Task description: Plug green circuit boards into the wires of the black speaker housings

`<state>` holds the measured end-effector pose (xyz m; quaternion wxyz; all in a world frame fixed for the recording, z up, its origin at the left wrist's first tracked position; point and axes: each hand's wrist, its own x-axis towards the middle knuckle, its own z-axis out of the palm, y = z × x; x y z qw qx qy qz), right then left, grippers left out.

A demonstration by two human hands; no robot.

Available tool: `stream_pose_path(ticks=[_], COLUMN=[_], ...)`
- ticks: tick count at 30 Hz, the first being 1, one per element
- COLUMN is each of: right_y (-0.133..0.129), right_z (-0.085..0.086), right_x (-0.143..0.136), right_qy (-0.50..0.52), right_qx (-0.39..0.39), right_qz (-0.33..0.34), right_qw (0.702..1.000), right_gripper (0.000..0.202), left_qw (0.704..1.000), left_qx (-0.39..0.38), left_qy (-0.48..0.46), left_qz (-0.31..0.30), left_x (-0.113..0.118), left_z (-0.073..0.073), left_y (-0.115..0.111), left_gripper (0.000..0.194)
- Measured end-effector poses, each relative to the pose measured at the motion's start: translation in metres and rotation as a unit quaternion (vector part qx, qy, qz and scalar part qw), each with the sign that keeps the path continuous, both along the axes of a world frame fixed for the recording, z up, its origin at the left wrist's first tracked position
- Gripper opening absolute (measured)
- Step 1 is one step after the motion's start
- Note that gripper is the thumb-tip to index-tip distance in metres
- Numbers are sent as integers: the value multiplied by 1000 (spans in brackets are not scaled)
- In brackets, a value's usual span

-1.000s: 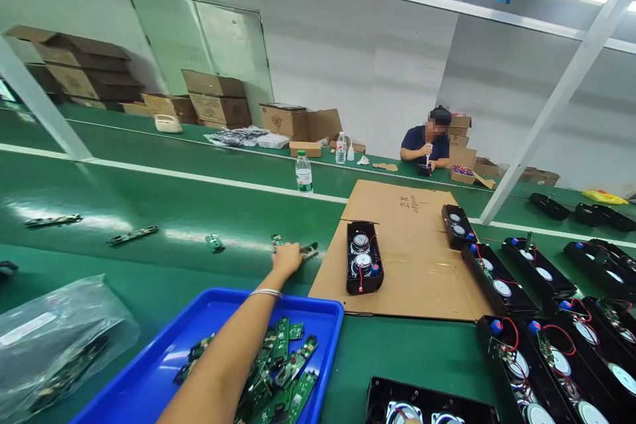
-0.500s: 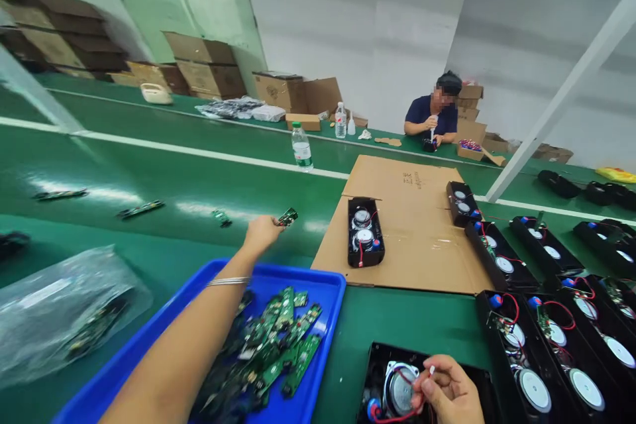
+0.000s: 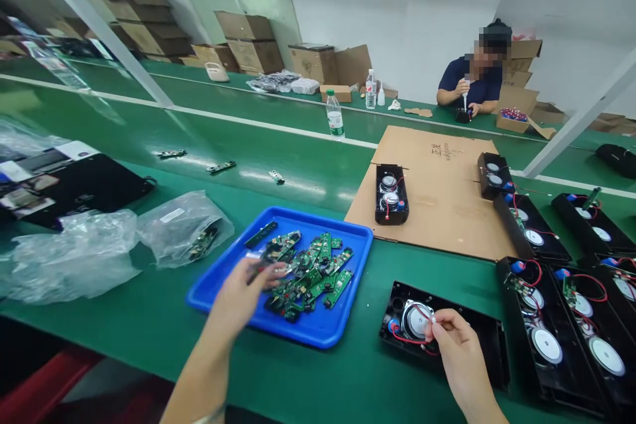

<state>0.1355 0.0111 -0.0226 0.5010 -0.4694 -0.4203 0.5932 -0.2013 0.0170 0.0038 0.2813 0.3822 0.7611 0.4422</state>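
Note:
My left hand (image 3: 243, 291) is over the blue tray (image 3: 328, 342), fingers closed around what looks like a circuit board, partly hidden and blurred. Beneath and beside its fingertips lies a heap of green circuit boards (image 3: 318, 271). My right hand (image 3: 454, 338) pinches the small white connector (image 3: 431, 321) of a red wire. That wire belongs to the black speaker box (image 3: 479, 328) under the hand, which lies on its back with a round silver speaker (image 3: 415, 319) showing. My right hand covers part of the box.
Finished-looking rows of black speaker boxes (image 3: 546, 344) stand at right. One speaker box (image 3: 391, 195) sits on a cardboard sheet (image 3: 447, 212). Plastic bags (image 3: 173, 225) lie left of the tray. Several boards (image 3: 221, 167) and a bottle (image 3: 334, 116) stand beyond. A co-worker (image 3: 474, 73) sits opposite.
My left hand has drawn back from beyond the tray, where it held a circuit board, to above the heap. My right hand keeps its pinch on the connector. The camera view has shifted.

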Motion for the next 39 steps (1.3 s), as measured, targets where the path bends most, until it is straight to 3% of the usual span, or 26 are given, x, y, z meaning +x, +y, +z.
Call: stream_pose_path(ticks=[3, 5, 8, 10, 12, 15, 19, 22, 27, 30, 35, 39], right_y=[-1, -2, -2, -2, -1, 0, 2, 2, -3, -3, 2, 6], right_z=[3, 7, 15, 19, 20, 19, 16, 19, 29, 31, 26, 23], right_x=[-4, -9, -16, -20, -22, -21, -16, -16, -21, -21, -14, -15], right_qy=[-70, -150, -260, -307, -339, -384, -455, -443, -344, -329, -340, -365], right_qx=[74, 153, 286, 359, 411, 470, 513, 501, 420, 369, 327, 378], right_qz=[6, 22, 41, 35, 23, 5, -24, -25, 19, 28, -8, -10], right_qw=[995, 976, 921, 881, 846, 795, 728, 743, 840, 869, 882, 850], right_gripper=[21, 16, 15, 16, 14, 12, 12, 13, 17, 18, 17, 17], left_qw=[987, 969, 907, 849, 817, 808, 831, 853, 891, 894, 914, 902], left_qx=[1, -9, -23, -23, -26, -47, -58, -37, 22, 30, 16, 7], left_qy=[-144, -217, -386, -499, -550, -551, -518, -493, -426, -428, -403, -432], left_qz=[-73, -116, -166, -171, -173, -203, -195, -166, -155, -128, -54, -28], left_x=[59, 97, 139, 154, 160, 162, 164, 164, 166, 168, 167, 166], left_z=[-3, -5, -5, -3, 0, 3, 2, 0, -2, -1, 0, 1], left_y=[-24, -35, -42, -44, -44, -43, -41, -37, -33, -32, -26, -23], left_gripper=[53, 58, 52, 40, 34, 35, 43, 49, 41, 41, 44, 38])
